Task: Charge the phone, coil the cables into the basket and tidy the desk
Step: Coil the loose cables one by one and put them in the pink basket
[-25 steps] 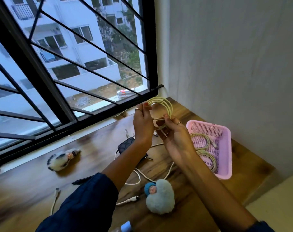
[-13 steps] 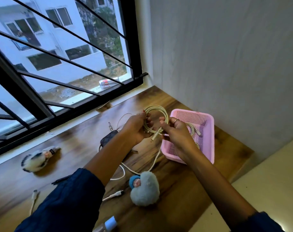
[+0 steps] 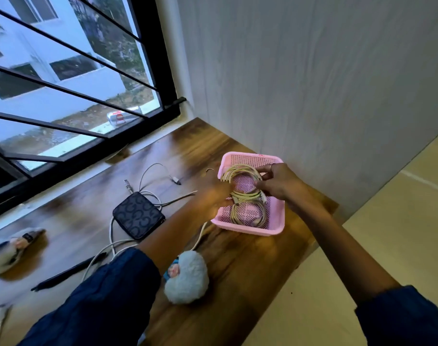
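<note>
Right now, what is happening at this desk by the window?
A person is tidying cables. Both hands, the left hand and the right hand, hold a coiled cream cable over the pink basket, where another coil already lies. Loose white cables and a dark patterned case are on the wooden desk.

Both hands on the cable coil, arms stretched fwd.

L hand [image 3: 214, 196]: forearm reaches in from lower left, dark blue sleeve pushed up near elbow, ring on one finger, fingers curled onto left side of the coil [image 3: 240, 174]; grip detail blurred. R hand [image 3: 279, 183]: arm comes in from lower right, sleeve at upper arm, ring on a finger, thumb + fingertips pinch coil's right side, palm down. Hands close together, wrists apart, both forearms bare.
</note>
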`<state>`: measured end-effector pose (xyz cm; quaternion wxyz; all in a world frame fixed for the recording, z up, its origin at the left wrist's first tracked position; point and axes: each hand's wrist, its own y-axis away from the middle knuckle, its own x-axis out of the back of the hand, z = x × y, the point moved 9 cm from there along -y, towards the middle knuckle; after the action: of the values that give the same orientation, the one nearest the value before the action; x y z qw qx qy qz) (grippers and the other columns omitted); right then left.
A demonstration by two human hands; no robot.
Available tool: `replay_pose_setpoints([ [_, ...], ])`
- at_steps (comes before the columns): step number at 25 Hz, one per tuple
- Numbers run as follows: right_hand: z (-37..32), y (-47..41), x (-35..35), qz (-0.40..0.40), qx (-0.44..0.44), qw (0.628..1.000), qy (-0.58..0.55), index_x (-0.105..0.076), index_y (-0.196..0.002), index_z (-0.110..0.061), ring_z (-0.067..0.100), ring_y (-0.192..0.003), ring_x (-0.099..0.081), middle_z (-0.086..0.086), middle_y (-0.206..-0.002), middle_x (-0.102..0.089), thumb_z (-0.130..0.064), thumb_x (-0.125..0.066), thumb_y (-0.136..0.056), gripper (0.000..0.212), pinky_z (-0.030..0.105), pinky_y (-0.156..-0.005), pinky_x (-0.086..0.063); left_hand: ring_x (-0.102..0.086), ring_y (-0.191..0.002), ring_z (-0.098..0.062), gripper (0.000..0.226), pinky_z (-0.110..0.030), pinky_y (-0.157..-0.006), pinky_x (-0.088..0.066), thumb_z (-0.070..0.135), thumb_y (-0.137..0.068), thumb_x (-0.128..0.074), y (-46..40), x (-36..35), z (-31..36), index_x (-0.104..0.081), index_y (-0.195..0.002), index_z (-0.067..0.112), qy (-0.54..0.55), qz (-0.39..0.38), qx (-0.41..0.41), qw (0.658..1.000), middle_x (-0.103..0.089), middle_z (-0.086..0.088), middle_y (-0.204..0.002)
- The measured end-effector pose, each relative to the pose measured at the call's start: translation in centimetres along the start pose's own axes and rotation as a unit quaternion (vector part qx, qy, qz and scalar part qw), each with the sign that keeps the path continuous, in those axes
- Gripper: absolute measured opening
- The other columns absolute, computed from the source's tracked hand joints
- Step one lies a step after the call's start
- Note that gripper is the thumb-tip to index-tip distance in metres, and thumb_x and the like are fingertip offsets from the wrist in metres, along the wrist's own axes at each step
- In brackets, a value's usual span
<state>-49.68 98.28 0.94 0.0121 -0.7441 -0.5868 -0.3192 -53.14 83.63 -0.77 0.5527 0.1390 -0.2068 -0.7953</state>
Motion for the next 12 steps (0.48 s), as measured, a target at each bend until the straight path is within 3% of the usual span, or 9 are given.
replay_pose_setpoints([
  [3, -0.4, -0.2, -0.5, -0.026, 0.014, 0.988, 0.153, -0.048, -0.136, -0.017, 0.026, -0.106, -0.062, 0.011, -0.131, -0.058, -0.013, -0.066, -0.085, 0.054, 0.033, -0.087, -0.054, -0.063, -0.104, -0.031, 0.060, -0.048, -0.080, -0.057, -0.011, -0.081, -0.062, 0.1, -0.6, -0.1, -0.040, -0.132, 0.012, -0.132, -0.012, -0.043, 0.990, -0.058, -0.012, -0.119],
  [8, -0.4, -0.6, -1.4, -0.045, 0.030, 0.962, 0.268, -0.048, -0.134, -0.012, 0.022, -0.101, -0.058, 0.011, -0.129, -0.057, -0.009, -0.066, -0.085, 0.052, 0.020, -0.066, -0.045, -0.066, -0.100, -0.029, 0.064, -0.043, -0.085, -0.057, 0.006, -0.072, -0.077, -0.4, -1.4, -0.7, -0.047, -0.128, 0.011, -0.266, -0.052, -0.015, 0.962, -0.063, -0.014, -0.116],
  [10, 0.0, -0.8, -2.0, -0.058, 0.038, 0.954, 0.293, -0.052, -0.129, -0.008, 0.024, -0.102, -0.060, 0.013, -0.125, -0.059, -0.007, -0.066, -0.084, 0.048, 0.024, -0.072, -0.047, -0.062, -0.107, -0.028, 0.075, -0.041, -0.092, -0.053, 0.023, -0.063, -0.084, -0.7, -1.5, -1.2, -0.047, -0.127, 0.011, -0.358, -0.073, -0.003, 0.931, -0.060, -0.010, -0.123],
  [12, 0.3, -1.0, -2.6, -0.065, 0.054, 0.947, 0.310, -0.056, -0.124, -0.005, 0.026, -0.102, -0.060, 0.015, -0.122, -0.061, -0.004, -0.066, -0.082, 0.043, 0.027, -0.076, -0.048, -0.056, -0.113, -0.024, 0.078, -0.036, -0.097, -0.048, 0.035, -0.068, -0.082, -1.0, -1.7, -1.3, -0.046, -0.132, 0.009, -0.483, -0.080, -0.012, 0.872, -0.056, -0.006, -0.126],
])
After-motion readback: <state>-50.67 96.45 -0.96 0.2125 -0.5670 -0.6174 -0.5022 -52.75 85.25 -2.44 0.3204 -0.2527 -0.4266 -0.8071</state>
